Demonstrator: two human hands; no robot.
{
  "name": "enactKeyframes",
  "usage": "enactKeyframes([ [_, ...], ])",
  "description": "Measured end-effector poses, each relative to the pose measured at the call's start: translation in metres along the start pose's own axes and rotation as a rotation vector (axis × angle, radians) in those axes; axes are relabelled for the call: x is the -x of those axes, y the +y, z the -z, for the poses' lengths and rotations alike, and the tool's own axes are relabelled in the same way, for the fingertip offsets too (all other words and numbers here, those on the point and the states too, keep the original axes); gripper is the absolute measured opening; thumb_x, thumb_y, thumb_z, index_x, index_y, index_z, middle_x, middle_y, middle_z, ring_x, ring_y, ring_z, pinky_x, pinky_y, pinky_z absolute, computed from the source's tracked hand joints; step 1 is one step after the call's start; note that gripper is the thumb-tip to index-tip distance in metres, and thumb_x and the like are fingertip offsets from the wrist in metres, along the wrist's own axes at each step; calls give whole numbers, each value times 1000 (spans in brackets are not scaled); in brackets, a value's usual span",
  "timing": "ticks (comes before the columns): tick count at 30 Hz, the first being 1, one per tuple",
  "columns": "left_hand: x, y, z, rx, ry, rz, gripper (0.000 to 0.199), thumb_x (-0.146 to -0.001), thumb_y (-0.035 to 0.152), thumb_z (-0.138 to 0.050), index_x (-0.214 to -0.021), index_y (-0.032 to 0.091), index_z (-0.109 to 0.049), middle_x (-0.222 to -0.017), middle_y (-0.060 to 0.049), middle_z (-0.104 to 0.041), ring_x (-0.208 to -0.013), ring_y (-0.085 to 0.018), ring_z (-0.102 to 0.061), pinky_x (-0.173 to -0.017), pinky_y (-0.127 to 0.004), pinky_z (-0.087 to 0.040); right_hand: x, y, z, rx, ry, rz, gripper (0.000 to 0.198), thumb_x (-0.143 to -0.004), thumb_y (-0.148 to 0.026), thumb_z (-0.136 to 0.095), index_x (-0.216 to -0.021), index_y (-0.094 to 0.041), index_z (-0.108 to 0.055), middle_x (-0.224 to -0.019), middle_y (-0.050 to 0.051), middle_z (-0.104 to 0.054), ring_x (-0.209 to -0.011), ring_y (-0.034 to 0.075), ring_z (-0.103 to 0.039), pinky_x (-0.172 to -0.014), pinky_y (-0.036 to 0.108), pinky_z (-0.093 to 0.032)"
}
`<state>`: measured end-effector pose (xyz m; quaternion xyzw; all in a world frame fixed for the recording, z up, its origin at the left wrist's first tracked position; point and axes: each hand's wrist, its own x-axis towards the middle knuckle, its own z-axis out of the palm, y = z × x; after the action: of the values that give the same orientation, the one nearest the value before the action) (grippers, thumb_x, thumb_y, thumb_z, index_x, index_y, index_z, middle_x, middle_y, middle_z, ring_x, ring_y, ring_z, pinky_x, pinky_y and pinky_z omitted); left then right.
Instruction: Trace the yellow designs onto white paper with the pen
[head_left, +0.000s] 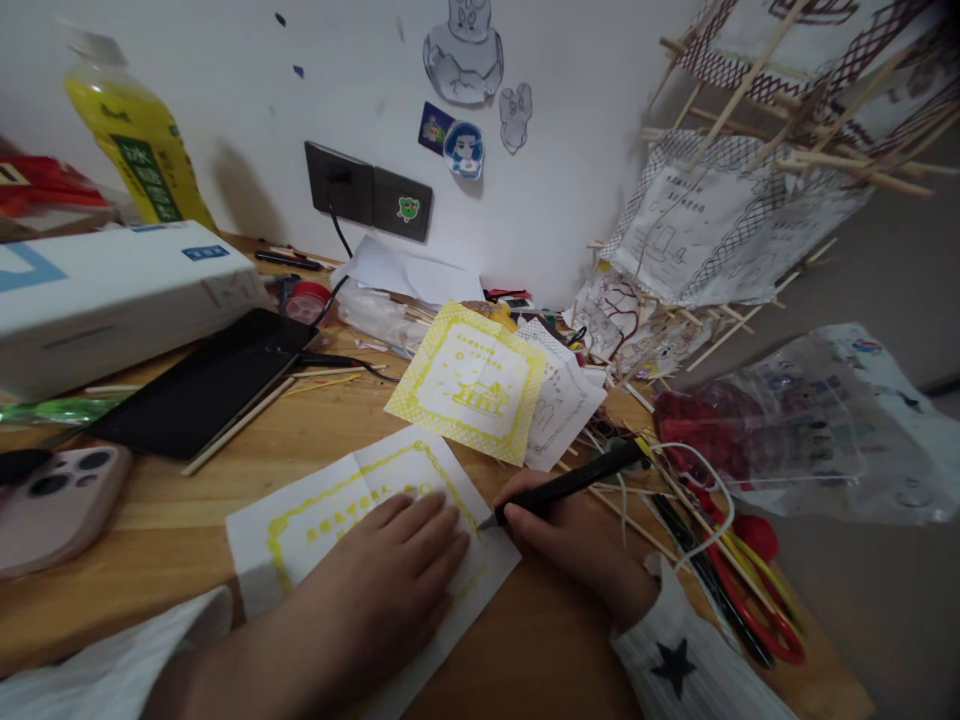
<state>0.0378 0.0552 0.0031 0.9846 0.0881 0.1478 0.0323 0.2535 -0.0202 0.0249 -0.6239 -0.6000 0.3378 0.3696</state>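
Observation:
My left hand (397,570) lies flat on a white sheet of paper (251,545), fingers stretched out, covering part of its yellow writing and border. My right hand (562,535) grips a thick black pen (574,475). The pen's grey tip touches, or nearly touches, the sheet near the right side of the yellow border. A yellow piece and a white cord show by the pen's rear end; whether they are joined to it I cannot tell. Just beyond lies a paper with a finished-looking yellow picture (472,385), overlapping another paper with dark line drawing (562,395).
A black tablet-like slab (206,380), a pink phone (64,505), a white box (112,300) and a yellow drink bottle (139,140) stand left. Scissors with red handles (772,625) and plastic bags (810,420) lie right, below a stick frame with paper panels (690,230).

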Motion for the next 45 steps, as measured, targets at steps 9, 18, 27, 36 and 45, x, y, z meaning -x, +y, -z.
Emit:
enactKeyframes([
  [9, 0, 0, -1, -4, -36, 11, 28, -89, 18, -48, -113, 16, -64, -117, -10, -66, -110, -27, -58, -93, -41, -46, 0, -1, -1, -31, 6, -19, 5, -81, -23, -59, -81, -20, -63, -79, 2, -64, -78, 17, -60, -73, 30, -51],
  [18, 1, 1, -3, 4, 0, 7, 30, -92, 19, -43, -114, 16, -63, -116, -11, -65, -109, -27, -57, -94, -41, -44, 0, 2, 0, -44, -12, -12, 6, -81, -24, -60, -79, -20, -63, -76, 1, -64, -75, 16, -59, -72, 29, -51],
  [27, 2, 1, -1, -14, 0, 2, 29, -89, 18, -49, -114, 16, -64, -117, -10, -66, -109, -28, -58, -93, -42, -45, 0, 4, -1, -85, 13, -4, 8, -78, -27, -60, -77, -20, -61, -74, 2, -61, -72, 17, -58, -69, 29, -51],
  [36, 1, 2, 4, 49, -22, -5, 31, -90, 13, -46, -113, 16, -65, -119, -8, -67, -114, -26, -59, -99, -40, -46, -6, 10, -2, -243, 236, -35, 18, -79, -37, -61, -75, -19, -63, -62, -2, -56, -57, 13, -53, -55, 25, -45],
  [45, 8, -14, 12, 54, 151, -90, 32, -98, 20, -41, -124, 15, -59, -125, -13, -65, -116, -27, -60, -96, -44, -51, -21, 25, 1, -348, 440, 89, 24, -84, -40, -59, -89, -18, -64, -52, -4, -55, -45, 11, -47, -45, 23, -36],
])
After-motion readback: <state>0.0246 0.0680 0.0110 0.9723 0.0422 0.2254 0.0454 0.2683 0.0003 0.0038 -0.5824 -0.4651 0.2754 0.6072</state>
